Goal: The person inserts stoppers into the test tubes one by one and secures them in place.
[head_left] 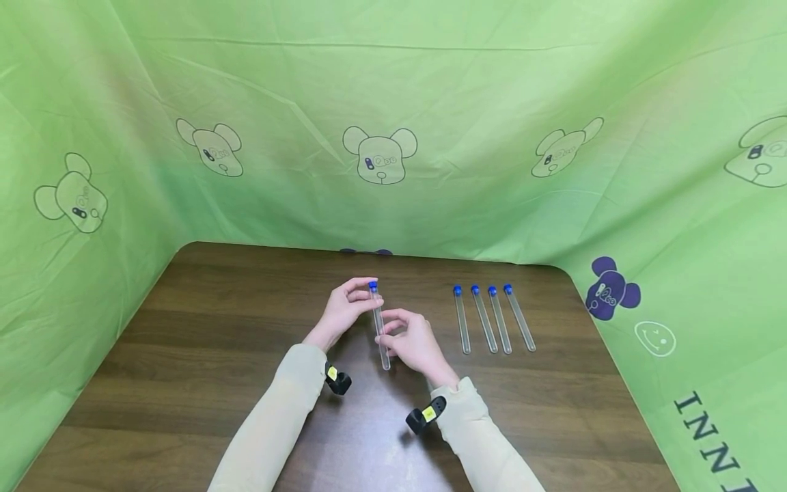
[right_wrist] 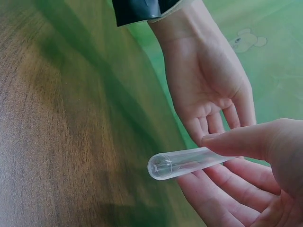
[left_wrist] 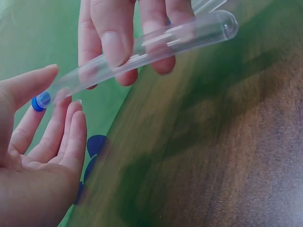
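A clear test tube [head_left: 380, 328] with a blue cap [head_left: 373, 284] is held above the table, cap end toward the far side. At the capped end, my left hand [head_left: 342, 311] holds it between thumb and index finger, the other fingers loosely extended. My right hand [head_left: 416, 342] pinches the tube lower down, thumb on one side and fingers on the other. The left wrist view shows the cap [left_wrist: 41, 101] at the index fingertip, with the tube apparently containing nothing. In the right wrist view the rounded end [right_wrist: 160, 166] sticks out past my right fingers.
Several more blue-capped test tubes [head_left: 482, 318] lie side by side on the brown wooden table [head_left: 203, 342], to the right of my hands. Green printed cloth [head_left: 295, 89] hangs around the table's back and sides.
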Motion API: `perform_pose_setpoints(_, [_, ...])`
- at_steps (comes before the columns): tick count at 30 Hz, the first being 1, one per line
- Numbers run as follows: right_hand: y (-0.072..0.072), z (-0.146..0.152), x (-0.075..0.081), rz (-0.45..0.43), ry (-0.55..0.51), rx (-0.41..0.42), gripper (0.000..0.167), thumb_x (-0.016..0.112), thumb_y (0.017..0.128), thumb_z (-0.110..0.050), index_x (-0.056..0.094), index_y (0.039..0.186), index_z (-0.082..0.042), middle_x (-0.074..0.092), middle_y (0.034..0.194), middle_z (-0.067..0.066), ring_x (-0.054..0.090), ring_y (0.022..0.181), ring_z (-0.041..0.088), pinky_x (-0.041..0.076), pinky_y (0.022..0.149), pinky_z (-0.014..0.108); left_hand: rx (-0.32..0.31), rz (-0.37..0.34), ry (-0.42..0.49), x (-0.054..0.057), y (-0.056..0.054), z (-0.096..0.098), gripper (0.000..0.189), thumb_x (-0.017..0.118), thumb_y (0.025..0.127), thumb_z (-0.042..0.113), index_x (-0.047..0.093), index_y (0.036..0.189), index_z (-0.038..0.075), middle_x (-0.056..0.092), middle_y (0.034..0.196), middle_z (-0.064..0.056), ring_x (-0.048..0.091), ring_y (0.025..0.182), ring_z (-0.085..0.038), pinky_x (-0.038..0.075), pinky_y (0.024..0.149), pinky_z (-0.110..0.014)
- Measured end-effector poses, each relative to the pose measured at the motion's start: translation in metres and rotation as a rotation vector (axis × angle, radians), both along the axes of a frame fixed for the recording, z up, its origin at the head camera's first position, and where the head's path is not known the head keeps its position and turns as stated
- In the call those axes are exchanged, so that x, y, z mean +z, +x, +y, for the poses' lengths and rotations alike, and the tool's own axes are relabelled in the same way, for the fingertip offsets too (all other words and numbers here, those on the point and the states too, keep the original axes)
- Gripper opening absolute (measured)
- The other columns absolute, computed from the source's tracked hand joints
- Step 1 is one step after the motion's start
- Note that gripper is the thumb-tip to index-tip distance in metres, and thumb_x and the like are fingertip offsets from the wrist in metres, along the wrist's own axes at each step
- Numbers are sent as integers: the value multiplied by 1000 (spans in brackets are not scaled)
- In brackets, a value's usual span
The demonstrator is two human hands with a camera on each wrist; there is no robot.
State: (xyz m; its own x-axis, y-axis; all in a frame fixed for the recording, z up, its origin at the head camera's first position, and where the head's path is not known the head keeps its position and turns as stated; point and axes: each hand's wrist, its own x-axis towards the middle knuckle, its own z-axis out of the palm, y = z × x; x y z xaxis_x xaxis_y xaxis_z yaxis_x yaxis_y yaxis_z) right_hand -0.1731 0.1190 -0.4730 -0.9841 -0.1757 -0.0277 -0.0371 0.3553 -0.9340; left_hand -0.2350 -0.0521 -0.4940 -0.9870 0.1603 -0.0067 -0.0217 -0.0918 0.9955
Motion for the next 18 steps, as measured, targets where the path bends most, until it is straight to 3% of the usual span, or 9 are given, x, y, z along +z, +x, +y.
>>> perform_pose_setpoints(18, [0,0,1,-21,-25,5,38,77,84,8,67,120,5,71,84,9,70,62,23,60,57,37,8,7,-73,-1,3,1,51,82,86,7,64,133,1,76,90,-5,70,86,-14,50,81,-29])
